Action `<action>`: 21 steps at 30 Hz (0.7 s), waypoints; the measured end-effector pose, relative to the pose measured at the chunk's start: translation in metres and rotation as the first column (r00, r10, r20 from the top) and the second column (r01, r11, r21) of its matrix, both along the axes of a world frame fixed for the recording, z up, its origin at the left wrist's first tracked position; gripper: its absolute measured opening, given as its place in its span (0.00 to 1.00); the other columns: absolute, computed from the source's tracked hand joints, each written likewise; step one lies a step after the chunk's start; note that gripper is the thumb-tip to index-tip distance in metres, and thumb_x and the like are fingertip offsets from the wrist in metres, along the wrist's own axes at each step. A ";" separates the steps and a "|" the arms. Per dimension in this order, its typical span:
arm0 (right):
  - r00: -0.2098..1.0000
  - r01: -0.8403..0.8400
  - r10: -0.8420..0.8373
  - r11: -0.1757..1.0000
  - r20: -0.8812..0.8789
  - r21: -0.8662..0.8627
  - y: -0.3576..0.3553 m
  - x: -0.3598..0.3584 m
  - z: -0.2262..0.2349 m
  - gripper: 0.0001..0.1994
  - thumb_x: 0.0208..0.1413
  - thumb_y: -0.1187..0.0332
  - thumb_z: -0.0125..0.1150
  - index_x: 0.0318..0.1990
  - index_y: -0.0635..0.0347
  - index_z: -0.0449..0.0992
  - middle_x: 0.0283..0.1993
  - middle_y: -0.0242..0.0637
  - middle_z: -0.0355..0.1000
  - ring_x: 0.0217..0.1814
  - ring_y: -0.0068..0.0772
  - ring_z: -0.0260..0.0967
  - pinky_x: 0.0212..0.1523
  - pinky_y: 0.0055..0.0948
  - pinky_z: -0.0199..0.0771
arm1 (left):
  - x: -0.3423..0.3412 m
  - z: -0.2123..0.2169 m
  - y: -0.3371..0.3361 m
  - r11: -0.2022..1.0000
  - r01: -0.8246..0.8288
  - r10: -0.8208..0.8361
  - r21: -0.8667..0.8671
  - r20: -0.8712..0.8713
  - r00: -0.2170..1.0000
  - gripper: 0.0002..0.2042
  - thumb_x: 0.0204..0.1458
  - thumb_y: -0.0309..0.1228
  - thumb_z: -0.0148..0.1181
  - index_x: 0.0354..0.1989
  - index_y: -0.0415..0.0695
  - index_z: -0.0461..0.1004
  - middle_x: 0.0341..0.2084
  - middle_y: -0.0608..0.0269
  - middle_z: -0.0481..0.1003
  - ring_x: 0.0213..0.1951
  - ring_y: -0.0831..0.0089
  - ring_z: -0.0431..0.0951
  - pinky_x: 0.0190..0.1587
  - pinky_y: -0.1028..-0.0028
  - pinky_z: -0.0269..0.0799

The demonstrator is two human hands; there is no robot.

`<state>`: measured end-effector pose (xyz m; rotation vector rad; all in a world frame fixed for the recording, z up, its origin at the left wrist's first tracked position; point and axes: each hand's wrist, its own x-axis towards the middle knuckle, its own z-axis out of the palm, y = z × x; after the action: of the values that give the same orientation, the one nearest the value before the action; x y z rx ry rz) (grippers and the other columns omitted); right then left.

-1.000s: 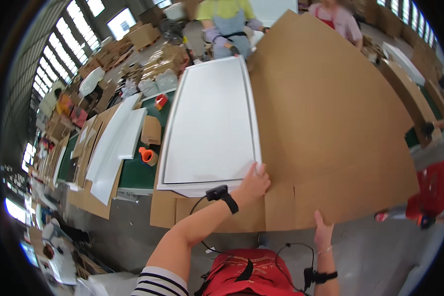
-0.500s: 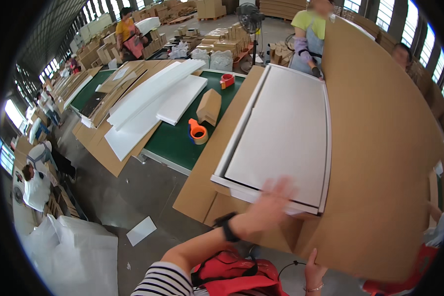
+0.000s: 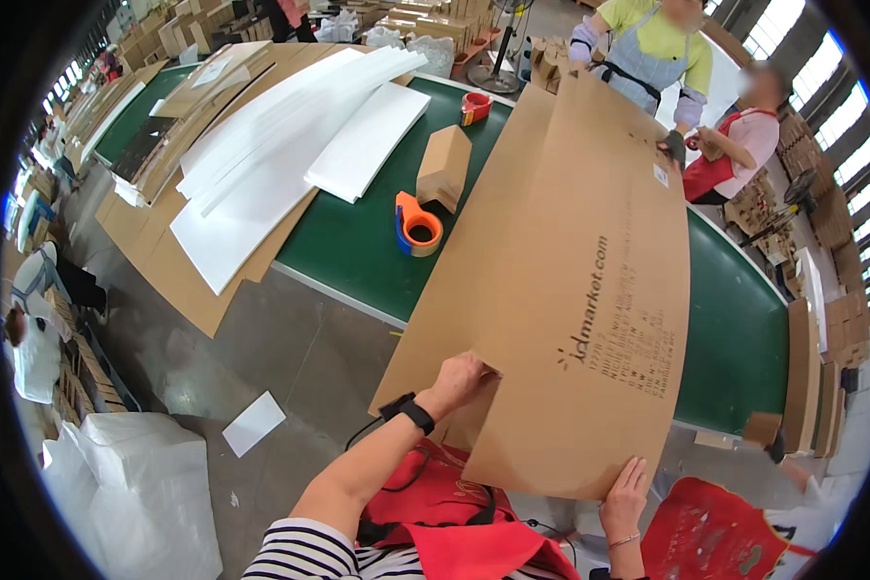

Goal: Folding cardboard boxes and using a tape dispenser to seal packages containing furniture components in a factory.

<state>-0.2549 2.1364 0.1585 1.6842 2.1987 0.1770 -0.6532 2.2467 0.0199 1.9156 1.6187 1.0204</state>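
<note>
A long brown cardboard box [image 3: 590,290] lies before me, its printed top panel covering the white panels inside. My left hand [image 3: 459,382] is closed around a flap edge at the box's near left corner; its fingertips are partly hidden. At the near right corner my right hand [image 3: 625,498] rests with fingers stretched over the panel's edge. Left of the box, an orange and blue tape dispenser [image 3: 419,227] stands on the green table [image 3: 348,237], beside a folded brown cardboard piece [image 3: 444,166] and a red tape dispenser [image 3: 475,108].
White foam sheets [image 3: 261,155] lie over cardboard at the left. A co-worker in a light green top [image 3: 638,58] touches the box's far end; another in a red apron [image 3: 735,145] stands farther right. White wrapped bundles [image 3: 135,493] stand on the floor at lower left.
The raised cardboard panel has folded down leftward over the white panels. My left hand has moved from above them to the near left flap. My view has shifted slightly.
</note>
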 end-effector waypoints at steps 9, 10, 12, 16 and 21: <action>0.955 -0.291 0.241 0.871 -0.170 -0.395 0.101 -0.097 0.069 0.75 0.24 0.31 0.74 0.70 0.81 0.39 0.74 0.72 0.35 0.78 0.69 0.29 0.75 0.58 0.34 | -0.008 0.010 0.009 0.998 0.037 -0.049 0.052 0.255 0.966 0.37 0.49 0.37 0.69 0.64 0.42 0.55 0.37 0.47 0.78 0.36 0.47 0.80 0.32 0.59 0.76; 0.917 -0.374 0.291 0.865 -0.274 -0.333 0.116 -0.118 0.067 0.68 0.31 0.31 0.70 0.70 0.77 0.44 0.75 0.66 0.37 0.79 0.66 0.30 0.74 0.59 0.35 | -0.008 0.013 0.009 0.996 0.009 -0.031 0.086 0.254 0.967 0.38 0.48 0.36 0.70 0.65 0.42 0.55 0.37 0.47 0.78 0.36 0.47 0.80 0.32 0.59 0.77; 0.857 -0.470 0.364 0.843 -0.366 -0.262 0.144 -0.157 0.053 0.62 0.39 0.31 0.67 0.70 0.73 0.49 0.76 0.61 0.40 0.79 0.63 0.31 0.74 0.60 0.35 | -0.009 0.010 0.009 0.991 -0.044 0.010 0.125 0.259 0.966 0.39 0.47 0.35 0.70 0.66 0.43 0.55 0.37 0.47 0.78 0.36 0.47 0.80 0.33 0.58 0.77; 0.768 -0.593 0.530 0.800 -0.360 -0.088 0.191 -0.224 0.022 0.42 0.52 0.40 0.61 0.69 0.55 0.61 0.77 0.47 0.47 0.79 0.56 0.37 0.74 0.58 0.36 | -0.009 -0.034 0.011 0.996 0.042 -0.059 0.078 0.233 0.971 0.42 0.43 0.32 0.71 0.68 0.43 0.54 0.50 0.41 0.73 0.37 0.46 0.80 0.35 0.56 0.77; 0.648 -0.721 0.660 0.692 -0.379 -0.028 0.229 -0.262 0.008 0.35 0.56 0.42 0.58 0.68 0.48 0.64 0.75 0.42 0.52 0.78 0.52 0.42 0.74 0.57 0.39 | 0.005 -0.024 0.000 0.985 0.036 0.019 -0.168 0.314 0.949 0.46 0.40 0.31 0.72 0.70 0.45 0.53 0.61 0.42 0.65 0.40 0.45 0.80 0.39 0.56 0.78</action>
<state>-0.5171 2.3655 0.1669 0.7146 2.9343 -0.1382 -0.6485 2.2467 -0.0041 1.5556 1.4618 1.0818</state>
